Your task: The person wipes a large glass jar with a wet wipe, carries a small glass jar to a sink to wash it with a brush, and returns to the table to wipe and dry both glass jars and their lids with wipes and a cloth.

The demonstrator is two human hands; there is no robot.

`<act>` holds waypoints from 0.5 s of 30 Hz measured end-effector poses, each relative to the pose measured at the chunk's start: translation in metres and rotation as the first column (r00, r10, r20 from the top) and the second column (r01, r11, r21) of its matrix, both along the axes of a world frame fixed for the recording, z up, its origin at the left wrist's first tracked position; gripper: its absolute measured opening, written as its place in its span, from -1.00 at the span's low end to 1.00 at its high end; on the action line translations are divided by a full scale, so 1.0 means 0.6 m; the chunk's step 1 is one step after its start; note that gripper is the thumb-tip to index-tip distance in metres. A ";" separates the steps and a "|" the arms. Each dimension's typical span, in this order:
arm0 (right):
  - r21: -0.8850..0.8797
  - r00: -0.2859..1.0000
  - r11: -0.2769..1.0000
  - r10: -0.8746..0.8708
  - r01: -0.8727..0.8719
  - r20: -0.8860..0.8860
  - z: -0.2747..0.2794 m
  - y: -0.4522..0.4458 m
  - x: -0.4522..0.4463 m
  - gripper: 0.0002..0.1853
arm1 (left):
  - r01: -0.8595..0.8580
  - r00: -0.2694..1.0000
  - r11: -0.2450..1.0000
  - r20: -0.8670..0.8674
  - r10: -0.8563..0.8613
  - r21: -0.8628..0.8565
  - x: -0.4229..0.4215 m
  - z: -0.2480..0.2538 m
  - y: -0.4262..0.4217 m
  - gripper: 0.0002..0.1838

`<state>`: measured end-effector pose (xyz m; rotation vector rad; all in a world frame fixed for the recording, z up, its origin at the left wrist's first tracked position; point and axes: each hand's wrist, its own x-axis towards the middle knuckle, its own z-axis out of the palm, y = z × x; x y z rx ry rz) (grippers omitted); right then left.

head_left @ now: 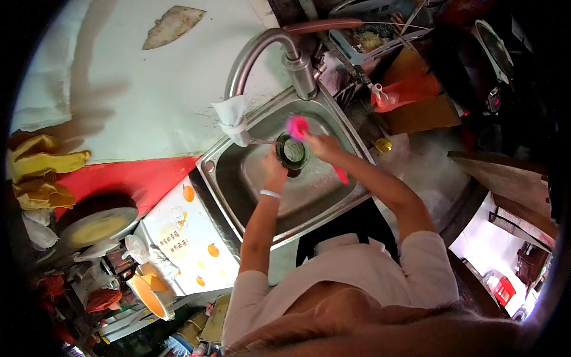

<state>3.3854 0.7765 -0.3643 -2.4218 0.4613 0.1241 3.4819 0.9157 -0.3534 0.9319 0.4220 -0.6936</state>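
While left grip (274, 167) holds one green vessel (302, 159), right grip (321, 147) closed round one brush (296, 127), one sink (262, 208) (metal)

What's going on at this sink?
A person stands at a stainless-steel sink. Their left hand holds a dark green bowl over the basin. Their right hand grips a pink-headed brush, its head at the bowl's far edge. White cloth wraps the spout of the faucet. What the bowl contains is unclear.
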 end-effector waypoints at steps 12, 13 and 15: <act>0.082 0.998 0.996 0.042 -0.038 -0.049 0.053 0.090 -0.078 -0.60 | -0.069 0.992 0.992 0.113 0.057 0.102 0.023 0.006 0.011 -0.71; 0.015 0.994 0.994 0.108 -0.108 -0.006 0.065 0.106 -0.097 -0.62 | -0.014 0.983 0.987 0.180 -0.016 0.161 0.022 0.032 0.002 -0.72; -0.009 0.998 0.998 0.059 -0.059 0.016 0.098 0.105 -0.046 -0.61 | 0.007 0.989 0.993 0.144 -0.023 0.115 0.005 0.012 0.009 -0.72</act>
